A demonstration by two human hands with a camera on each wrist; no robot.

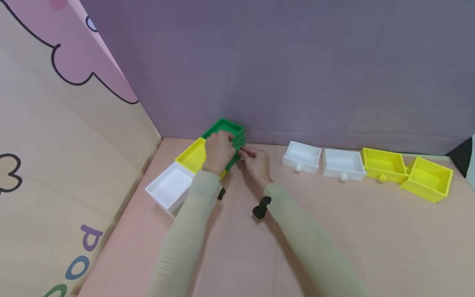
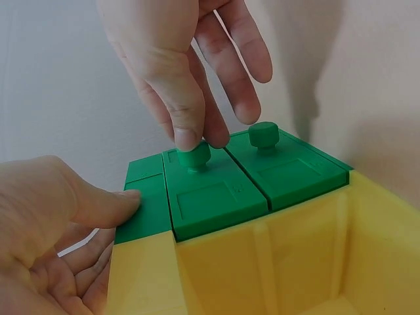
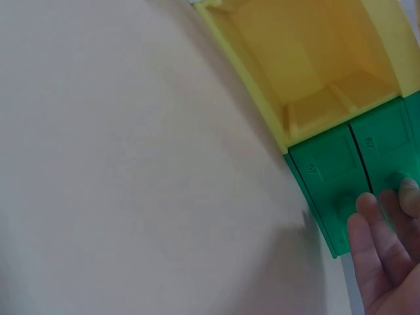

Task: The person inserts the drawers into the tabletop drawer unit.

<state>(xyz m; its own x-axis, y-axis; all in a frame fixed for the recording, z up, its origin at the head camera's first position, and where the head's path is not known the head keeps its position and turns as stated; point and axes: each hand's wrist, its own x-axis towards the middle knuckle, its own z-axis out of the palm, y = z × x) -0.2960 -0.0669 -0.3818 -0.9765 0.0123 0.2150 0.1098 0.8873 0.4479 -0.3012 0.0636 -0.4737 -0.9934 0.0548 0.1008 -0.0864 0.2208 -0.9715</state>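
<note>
A big grey-purple wall fills the top of the frame, and a cream wall with a pink cloud shape and colored letters fills the left side. My pink desk spreads along the bottom. My two pale sleeves reach up from the bottom edge.

A row of three boxes slants across the desk, left of the middle. The white box is lowest, the yellow box touches it, and the green box is at the top end, near the grey-purple wall. The yellow box is hollow at the front. The green box has two green drawers side by side in the left wrist view, both pushed in.

At the right of the frame, four loose drawers sit in a line: a first white drawer, a second white drawer, a yellow drawer and a turned yellow drawer touching it.

My left hand holds the edge of the green box, thumb on its front. My right hand pinches one green knob with thumb and pointer finger; its other fingers stick out loosely. The other green knob is just beside them.
</note>
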